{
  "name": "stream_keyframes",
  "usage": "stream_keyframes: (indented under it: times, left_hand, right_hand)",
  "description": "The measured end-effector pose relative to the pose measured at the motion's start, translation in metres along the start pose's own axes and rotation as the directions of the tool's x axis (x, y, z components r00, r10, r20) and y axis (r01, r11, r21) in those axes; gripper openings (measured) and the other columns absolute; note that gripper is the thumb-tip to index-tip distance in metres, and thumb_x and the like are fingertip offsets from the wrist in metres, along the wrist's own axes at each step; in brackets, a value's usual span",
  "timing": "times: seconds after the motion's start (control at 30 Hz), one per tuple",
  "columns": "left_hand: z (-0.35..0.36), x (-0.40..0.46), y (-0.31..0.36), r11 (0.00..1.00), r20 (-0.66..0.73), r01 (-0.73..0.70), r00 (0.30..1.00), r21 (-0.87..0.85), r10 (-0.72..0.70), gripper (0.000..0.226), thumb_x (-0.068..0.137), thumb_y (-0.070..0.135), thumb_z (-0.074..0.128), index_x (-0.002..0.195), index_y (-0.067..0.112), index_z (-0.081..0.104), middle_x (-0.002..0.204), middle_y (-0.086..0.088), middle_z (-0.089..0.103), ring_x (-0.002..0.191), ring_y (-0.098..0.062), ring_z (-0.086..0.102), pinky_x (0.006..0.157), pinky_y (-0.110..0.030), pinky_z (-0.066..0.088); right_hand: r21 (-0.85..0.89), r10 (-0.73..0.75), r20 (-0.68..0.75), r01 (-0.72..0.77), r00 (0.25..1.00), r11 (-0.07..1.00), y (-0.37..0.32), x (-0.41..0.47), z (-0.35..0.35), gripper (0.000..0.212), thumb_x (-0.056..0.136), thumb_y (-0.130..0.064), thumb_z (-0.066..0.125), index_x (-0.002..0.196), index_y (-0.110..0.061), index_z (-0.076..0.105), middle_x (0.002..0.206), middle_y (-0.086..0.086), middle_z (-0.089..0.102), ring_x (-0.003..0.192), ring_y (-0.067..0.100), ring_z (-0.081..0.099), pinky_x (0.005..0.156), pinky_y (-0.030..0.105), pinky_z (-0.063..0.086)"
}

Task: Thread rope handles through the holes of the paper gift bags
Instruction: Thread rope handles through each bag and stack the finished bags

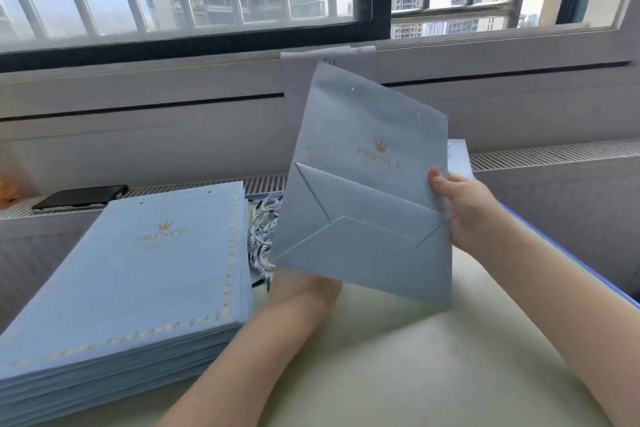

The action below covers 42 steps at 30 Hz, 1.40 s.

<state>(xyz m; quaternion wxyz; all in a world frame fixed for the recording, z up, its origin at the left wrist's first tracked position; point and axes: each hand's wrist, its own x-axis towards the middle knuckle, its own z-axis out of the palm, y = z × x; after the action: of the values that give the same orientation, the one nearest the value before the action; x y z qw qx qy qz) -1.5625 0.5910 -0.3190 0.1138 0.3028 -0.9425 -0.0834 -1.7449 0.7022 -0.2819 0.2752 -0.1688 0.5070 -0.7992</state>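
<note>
A flat light-blue paper gift bag [367, 184] with a gold crown and PRINCE print is held up above the table, tilted, its folded bottom flap toward me. Two small holes show near its top edge. My right hand [464, 208] grips the bag's right edge, thumb on the front. My left hand [304, 288] is under the bag's lower left corner, fingers hidden behind the paper. A bundle of blue-and-white twisted rope handles [261, 236] lies on the table behind the bag, left of it.
A tall stack of flat blue gift bags [131, 274] lies at the left. More blue bags [459, 156] sit behind my right hand. A black phone [81, 199] rests on the radiator ledge under the barred window. The table top [398, 357] is pale green.
</note>
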Motion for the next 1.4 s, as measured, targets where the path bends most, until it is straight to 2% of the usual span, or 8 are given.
stream_keyframes:
  times: [0.2, 0.53, 0.67, 0.83, 1.0, 1.1, 1.27, 1.4]
  left_hand:
    - [0.002, 0.006, -0.003, 0.987, -0.015, 0.068, 0.998, 0.144, -0.066, 0.029, 0.095, 0.013, 0.041, 0.123, 0.01, 0.045, 0.128, -0.01, 0.043, 0.12, -0.027, 0.037, 0.092, -0.033, 0.035]
    - [-0.002, 0.003, 0.002, 0.994, -0.277, 0.089, 0.955, -0.071, -0.105, 0.023, 0.098, 0.012, 0.038, 0.117, 0.008, 0.05, 0.116, -0.009, 0.047, 0.098, -0.023, 0.051, 0.073, -0.026, 0.034]
    - [-0.007, 0.004, 0.007, 0.849, -0.547, -0.186, 0.826, -0.495, -0.138, 0.025, 0.098, 0.006, 0.04, 0.115, 0.006, 0.058, 0.107, -0.006, 0.049, 0.072, -0.012, 0.052, 0.067, -0.018, 0.038]
    - [-0.012, 0.0, 0.014, 0.658, -0.709, -0.49, 0.698, -0.571, -0.095, 0.022, 0.097, 0.002, 0.041, 0.099, 0.019, 0.054, 0.097, -0.008, 0.051, 0.081, -0.004, 0.059, 0.073, -0.013, 0.048]
    - [-0.013, -0.004, 0.022, 0.596, -0.72, -0.598, 0.693, -0.536, 0.048, 0.025, 0.093, 0.004, 0.047, 0.094, 0.027, 0.054, 0.093, -0.008, 0.057, 0.083, -0.012, 0.063, 0.077, -0.023, 0.05]
    - [-0.014, -0.008, 0.025, 0.561, -0.717, -0.632, 0.691, -0.535, 0.094, 0.024, 0.092, 0.0, 0.046, 0.096, 0.021, 0.055, 0.094, -0.01, 0.058, 0.086, -0.013, 0.064, 0.075, -0.024, 0.051]
    - [-0.015, -0.008, 0.024, 0.563, -0.71, -0.621, 0.699, -0.545, 0.084, 0.031, 0.088, -0.004, 0.047, 0.096, 0.026, 0.052, 0.096, -0.01, 0.056, 0.086, -0.015, 0.063, 0.075, -0.024, 0.051]
    - [-0.008, -0.001, 0.017, 0.638, -0.66, -0.531, 0.75, -0.557, 0.047, 0.031, 0.089, -0.009, 0.047, 0.098, 0.019, 0.053, 0.097, -0.009, 0.057, 0.081, -0.005, 0.063, 0.071, -0.011, 0.044]
  right_hand:
    - [-0.439, -0.146, -0.226, 0.033, 0.963, 0.898, -0.024, 0.009, -0.038, 0.02, 0.093, -0.012, 0.056, 0.077, -0.002, 0.062, 0.062, 0.006, 0.068, 0.041, 0.012, 0.06, 0.047, 0.027, 0.052]
    - [-0.906, -0.17, -0.126, -0.043, 0.977, 0.421, -0.033, 0.014, -0.055, 0.035, 0.092, -0.023, 0.058, 0.083, 0.011, 0.057, 0.075, 0.02, 0.059, 0.065, 0.022, 0.05, 0.063, 0.031, 0.036]
    - [-0.997, 0.079, -0.06, -0.064, 0.995, 0.049, -0.033, 0.007, -0.045, 0.046, 0.089, -0.031, 0.061, 0.058, -0.008, 0.036, 0.056, 0.006, 0.037, 0.05, 0.019, 0.031, 0.051, 0.027, 0.02]
    - [-0.965, 0.085, -0.042, -0.018, 0.995, -0.263, -0.04, -0.006, -0.032, 0.027, 0.084, -0.03, 0.064, 0.074, -0.005, 0.061, 0.077, 0.009, 0.069, 0.061, 0.021, 0.056, 0.056, 0.024, 0.04]
    - [-0.861, 0.012, 0.468, 0.453, 0.884, 0.23, -0.021, -0.032, 0.01, 0.045, 0.083, -0.03, 0.07, 0.121, -0.039, 0.049, 0.118, -0.016, 0.051, 0.104, 0.003, 0.052, 0.076, 0.013, 0.043]
    - [-0.711, 0.057, 0.662, 0.603, 0.747, 0.363, -0.001, -0.045, 0.035, 0.024, 0.088, -0.03, 0.063, 0.111, -0.038, 0.057, 0.11, -0.023, 0.059, 0.106, -0.006, 0.053, 0.083, 0.014, 0.043]
    - [-0.671, 0.022, 0.627, 0.526, 0.778, 0.522, 0.005, -0.044, 0.036, 0.027, 0.098, -0.019, 0.049, 0.083, -0.003, 0.064, 0.076, -0.002, 0.065, 0.07, 0.004, 0.058, 0.07, 0.019, 0.044]
    - [-0.455, -0.171, 0.478, 0.409, 0.861, 0.791, -0.016, -0.035, 0.025, 0.033, 0.099, -0.022, 0.044, 0.07, -0.011, 0.053, 0.056, -0.001, 0.044, 0.056, 0.013, 0.045, 0.065, 0.023, 0.041]
